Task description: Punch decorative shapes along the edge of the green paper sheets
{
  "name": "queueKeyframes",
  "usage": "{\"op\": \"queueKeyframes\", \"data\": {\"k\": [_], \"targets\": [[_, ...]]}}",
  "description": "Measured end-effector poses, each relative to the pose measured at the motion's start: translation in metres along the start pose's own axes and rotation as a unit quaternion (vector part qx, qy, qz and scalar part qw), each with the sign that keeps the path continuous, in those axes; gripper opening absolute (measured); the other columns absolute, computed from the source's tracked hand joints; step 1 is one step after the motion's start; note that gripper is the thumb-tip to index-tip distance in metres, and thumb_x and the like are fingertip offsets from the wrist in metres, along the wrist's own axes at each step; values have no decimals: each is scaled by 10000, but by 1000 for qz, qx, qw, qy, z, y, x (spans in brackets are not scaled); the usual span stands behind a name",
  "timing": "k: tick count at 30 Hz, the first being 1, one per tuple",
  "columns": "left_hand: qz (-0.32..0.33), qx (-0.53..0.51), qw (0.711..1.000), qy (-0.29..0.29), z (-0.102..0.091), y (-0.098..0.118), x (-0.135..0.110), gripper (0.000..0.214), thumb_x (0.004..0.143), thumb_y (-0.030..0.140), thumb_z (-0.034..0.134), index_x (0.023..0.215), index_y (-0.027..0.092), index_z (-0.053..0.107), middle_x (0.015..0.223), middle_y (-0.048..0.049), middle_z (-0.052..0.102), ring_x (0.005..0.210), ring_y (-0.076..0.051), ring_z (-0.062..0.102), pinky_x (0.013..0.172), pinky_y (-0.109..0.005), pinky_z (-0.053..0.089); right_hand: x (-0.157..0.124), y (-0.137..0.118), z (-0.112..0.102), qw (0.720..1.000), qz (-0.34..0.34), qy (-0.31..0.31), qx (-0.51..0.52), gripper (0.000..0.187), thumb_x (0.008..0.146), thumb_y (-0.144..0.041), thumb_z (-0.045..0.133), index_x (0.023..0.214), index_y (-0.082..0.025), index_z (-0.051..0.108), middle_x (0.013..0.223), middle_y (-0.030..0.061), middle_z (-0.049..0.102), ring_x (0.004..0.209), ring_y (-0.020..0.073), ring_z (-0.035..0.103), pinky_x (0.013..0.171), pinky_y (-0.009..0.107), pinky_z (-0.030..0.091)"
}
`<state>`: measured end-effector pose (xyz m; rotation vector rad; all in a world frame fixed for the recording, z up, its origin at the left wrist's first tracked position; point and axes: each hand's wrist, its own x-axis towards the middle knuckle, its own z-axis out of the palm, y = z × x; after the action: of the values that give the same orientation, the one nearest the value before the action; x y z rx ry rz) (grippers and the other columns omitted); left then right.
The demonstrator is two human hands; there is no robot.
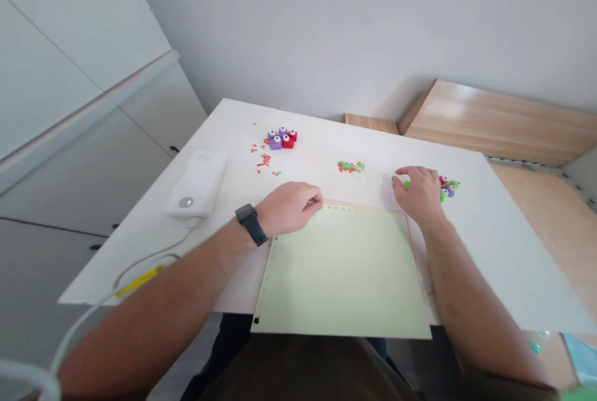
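Observation:
A large pale green sheet of paper [345, 270] lies before me, small shapes punched along its left and top edges. An orange-red sheet edge shows beneath it. My left hand [291, 207], wearing a black watch [252, 224], is closed at the paper's top left corner; what its fingers pinch, if anything, is hidden. Beyond the top right corner, my right hand [420, 193] has thumb and fingers apart over a green craft punch [406, 185], mostly covered. Beside it are several green, red and purple craft punches [448, 190]. Purple and red craft punches [282, 138] stand together at the back left.
Orange scraps [264, 160] lie near the back-left punches, and green and red scraps [351, 166] lie beyond the paper. A white power bank [198, 183] with a cable sits left on the white table [504, 252]. A yellow object [140, 280] is by my left forearm.

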<state>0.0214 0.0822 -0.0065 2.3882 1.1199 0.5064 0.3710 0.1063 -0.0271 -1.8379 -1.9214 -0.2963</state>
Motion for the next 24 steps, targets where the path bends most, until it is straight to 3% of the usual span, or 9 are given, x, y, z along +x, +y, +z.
{"op": "queueKeyframes", "data": {"k": [4,12,19,24], "targets": [[11,12,1000,2,3,-1,0,185,958,276,564,879,190,707,895,-40,759,810,-191,679,734,-310,451,5,-29,-2,997,-37,-13,72,279,909,-367,592,1105,-202,701,1110,144,732,1058,344,608,1023,538,416],[3,20,1000,3,3,1,0,208,950,276,549,887,190,728,905,-61,774,833,-218,706,731,-322,472,42,-130,-14,963,-209,-95,140,295,934,-336,594,1169,-181,682,1152,150,731,1118,332,622,1042,508,427],[0,25,1000,2,0,4,0,206,940,247,544,900,179,735,920,-73,779,837,-220,706,723,-320,480,90,-209,31,947,-238,-186,108,392,934,-304,609,1288,-142,658,1293,163,689,1186,311,607,1091,468,398],[1,34,999,1,2,3,1,219,949,260,535,905,183,736,925,-72,782,829,-226,702,698,-325,475,106,-241,63,944,-245,-205,86,418,933,-327,635,1313,-154,660,1290,171,668,1206,311,575,1092,462,388]]}}
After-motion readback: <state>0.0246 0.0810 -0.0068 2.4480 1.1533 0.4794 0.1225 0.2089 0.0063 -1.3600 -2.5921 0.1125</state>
